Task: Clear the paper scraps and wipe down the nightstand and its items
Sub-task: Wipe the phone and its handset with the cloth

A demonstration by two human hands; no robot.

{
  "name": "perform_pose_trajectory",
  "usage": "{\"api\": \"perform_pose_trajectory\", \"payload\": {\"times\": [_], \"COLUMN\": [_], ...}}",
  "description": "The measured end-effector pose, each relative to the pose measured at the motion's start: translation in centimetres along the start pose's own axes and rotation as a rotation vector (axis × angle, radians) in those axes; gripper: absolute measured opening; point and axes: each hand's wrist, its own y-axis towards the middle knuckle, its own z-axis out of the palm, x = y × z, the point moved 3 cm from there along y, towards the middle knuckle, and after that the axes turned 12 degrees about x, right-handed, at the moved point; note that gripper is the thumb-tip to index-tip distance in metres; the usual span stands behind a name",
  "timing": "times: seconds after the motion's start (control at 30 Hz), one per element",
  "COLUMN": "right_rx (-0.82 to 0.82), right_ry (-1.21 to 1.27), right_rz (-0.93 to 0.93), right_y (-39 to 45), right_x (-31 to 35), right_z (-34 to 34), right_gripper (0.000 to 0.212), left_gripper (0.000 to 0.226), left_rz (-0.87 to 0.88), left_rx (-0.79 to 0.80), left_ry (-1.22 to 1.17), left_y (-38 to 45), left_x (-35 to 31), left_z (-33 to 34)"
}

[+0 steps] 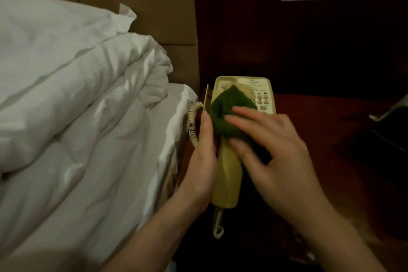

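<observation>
Wiping the cream telephone handset [227, 174], a person works mid-task above a dark red nightstand [320, 112]. No paper scraps show on the visible part of the top, so clearing looks done, though much of it lies in shadow; the phone base [262, 93] and the surface probably remain to be wiped. The left hand [202, 161] curls round the handset's side, holding it up. The right hand [271, 152], fingers spread and fairly straight, presses a green cloth [223, 108] against the handset's upper end.
</observation>
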Motion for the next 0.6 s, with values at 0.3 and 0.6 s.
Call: {"api": "perform_pose_trajectory", "payload": {"times": [0.3,0.6], "right_rx": [-0.114,-0.142], "right_ry": [-0.006,0.024], "right_rz": [0.034,0.084], "right_y": [-2.0,-2.6], "right_x": [0.5,0.0], "right_z": [0.2,-0.3], "right_gripper": [0.039,0.041], "left_gripper": [0.075,0.064], "left_rz": [0.022,0.132], "left_rx": [0.022,0.042], "left_ry": [-0.097,0.231], "left_y": [-0.5,-0.7], "left_x": [0.7,0.4], "left_z": [1.6,1.4]}}
